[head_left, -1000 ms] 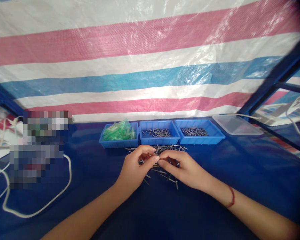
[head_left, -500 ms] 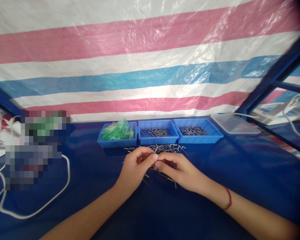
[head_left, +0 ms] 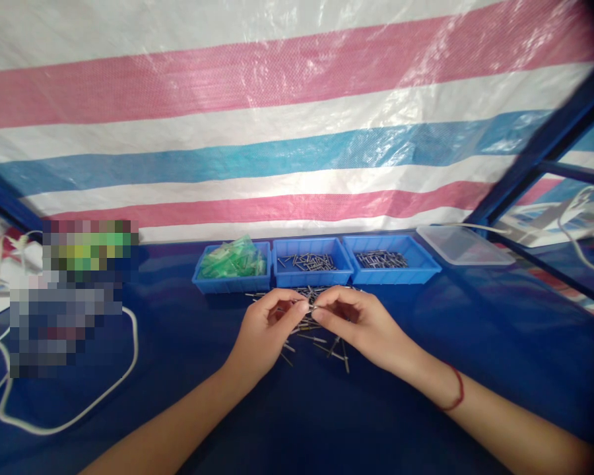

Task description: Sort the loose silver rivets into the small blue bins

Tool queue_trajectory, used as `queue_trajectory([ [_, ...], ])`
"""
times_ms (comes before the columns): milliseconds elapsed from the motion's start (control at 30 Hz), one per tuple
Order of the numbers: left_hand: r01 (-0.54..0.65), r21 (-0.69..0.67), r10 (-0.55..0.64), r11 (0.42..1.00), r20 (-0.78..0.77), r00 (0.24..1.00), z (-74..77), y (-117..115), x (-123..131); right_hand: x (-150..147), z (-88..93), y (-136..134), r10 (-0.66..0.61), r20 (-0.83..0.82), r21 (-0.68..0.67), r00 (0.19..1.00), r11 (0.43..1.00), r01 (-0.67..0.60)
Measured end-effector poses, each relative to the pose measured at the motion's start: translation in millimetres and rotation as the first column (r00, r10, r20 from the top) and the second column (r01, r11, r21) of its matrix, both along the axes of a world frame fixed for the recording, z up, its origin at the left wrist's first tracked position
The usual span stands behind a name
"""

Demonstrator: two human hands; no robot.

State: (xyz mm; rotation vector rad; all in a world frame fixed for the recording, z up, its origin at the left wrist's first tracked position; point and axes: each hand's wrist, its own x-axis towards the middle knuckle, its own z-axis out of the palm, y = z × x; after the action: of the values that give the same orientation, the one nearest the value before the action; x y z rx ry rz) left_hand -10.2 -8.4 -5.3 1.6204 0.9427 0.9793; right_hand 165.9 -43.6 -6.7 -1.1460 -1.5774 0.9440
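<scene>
Left hand: pinches small metal piece
Right hand: pinches it too, likely for control
Blue trays: far edge of tabletop, probably separating kinds

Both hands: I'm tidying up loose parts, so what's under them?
Loose metal pins on the blue table, showing between the left hand and right hand and partly beyond them. Whatever lies directly beneath each hand is covered.
</scene>
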Motion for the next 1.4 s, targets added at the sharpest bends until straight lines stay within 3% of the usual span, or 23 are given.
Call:
queue_trajectory([
  [133, 0.008, 0.032, -0.005, 0.999, -0.092, 0.996, -0.7, -1.4, -0.4, 5.4, 4.0, 1.0, -0.08, 0.105, 0.102, 0.991, 0.992, 0.069],
  [233, 0.033, 0.218, 0.029, 0.975, -0.274, 0.961, 1.9, -3.3, -1.8, 20.6, 8.4, 7.5, -0.231, 0.166, 0.226, 0.959, 0.955, 0.191],
  [300, 0.125, 0.368, 0.032, 0.921, -0.393, 0.919, 3.4, -3.6, -3.6, 39.1, 10.9, 15.5, -0.401, 0.184, 0.301, 0.898, 0.892, 0.337],
  [367, 0.243, 0.455, 0.031, 0.857, -0.517, 0.855, 3.2, -2.8, -5.7, 62.3, 11.7, 25.5, -0.579, 0.231, 0.364, 0.781, 0.797, 0.483],
  [433, 0.336, 0.464, 0.043, 0.819, -0.635, 0.772, 1.0, -1.4, -7.6, 85.5, 9.8, 35.8, -0.721, 0.355, 0.444, 0.596, 0.691, 0.571],
  [500, 0.395, 0.444, 0.05, 0.804, -0.712, 0.7, -1.9, 0.0, -9.1, 103.1, 5.8, 44.2, -0.749, 0.494, 0.5, 0.442, 0.661, 0.56],
  [567, 0.432, 0.435, 0.052, 0.79, -0.75, 0.66, -3.8, 0.9, -9.8, 111.3, 1.7, 48.9, -0.751, 0.547, 0.523, 0.368, 0.651, 0.55],
  [633, 0.454, 0.439, 0.057, 0.776, -0.765, 0.642, -3.7, 1.2, -9.9, 109.5, -0.4, 49.1, -0.743, 0.548, 0.529, 0.385, 0.664, 0.528],
  [833, 0.488, 0.434, 0.084, 0.757, -0.806, 0.586, 0.0, -0.6, -7.7, 74.5, 7.6, 33.6, -0.658, 0.514, 0.595, 0.55, 0.735, 0.324],
  [1133, 0.518, 0.457, 0.147, 0.723, -0.835, 0.531, -8.2, 2.2, -7.0, 39.6, 9.4, 17.8, -0.43, 0.508, 0.571, 0.747, 0.817, 0.082],
  [1267, 0.479, 0.458, 0.122, 0.749, -0.806, 0.579, -5.6, 1.9, -7.0, 29.8, 9.3, 12.4, -0.309, 0.528, 0.516, 0.791, 0.856, -0.011],
  [1400, 0.381, 0.44, 0.04, 0.813, -0.695, 0.718, -4.0, 3.1, -8.6, 22.8, 7.5, 9.3, -0.195, 0.541, 0.452, 0.818, 0.887, -0.088],
])
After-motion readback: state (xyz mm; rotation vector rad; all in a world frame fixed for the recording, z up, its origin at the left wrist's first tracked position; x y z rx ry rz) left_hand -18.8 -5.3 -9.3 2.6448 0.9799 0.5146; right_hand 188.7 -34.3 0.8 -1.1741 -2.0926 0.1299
